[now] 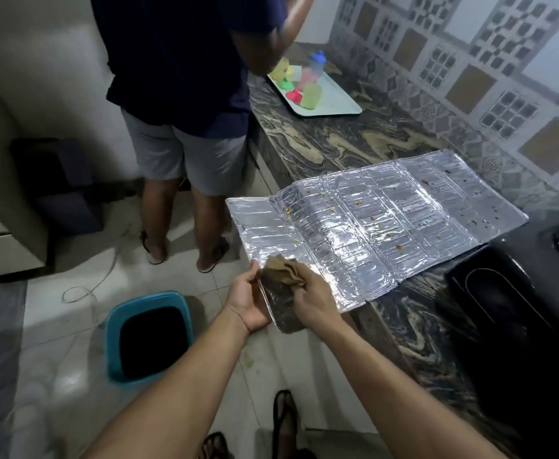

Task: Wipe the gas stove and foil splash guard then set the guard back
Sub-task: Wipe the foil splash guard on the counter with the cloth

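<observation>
The foil splash guard point(370, 220) lies unfolded and flat on the marble counter, its near-left end sticking out past the counter's edge. Small orange and dark food spots dot its panels. My left hand point(246, 301) grips that overhanging end from below and the side. My right hand point(311, 299) presses a crumpled brown cloth point(283, 271) onto the foil at the same corner. The black gas stove point(516, 293) sits to the right on the counter, only partly in view.
Another person point(185, 94) stands at the counter to the left, back turned. A white tray point(334, 101) of coloured plastic cups sits further along the counter. A teal bin point(149, 339) with a dark inside stands on the tiled floor below my left arm. A patterned tile wall point(470, 77) runs behind.
</observation>
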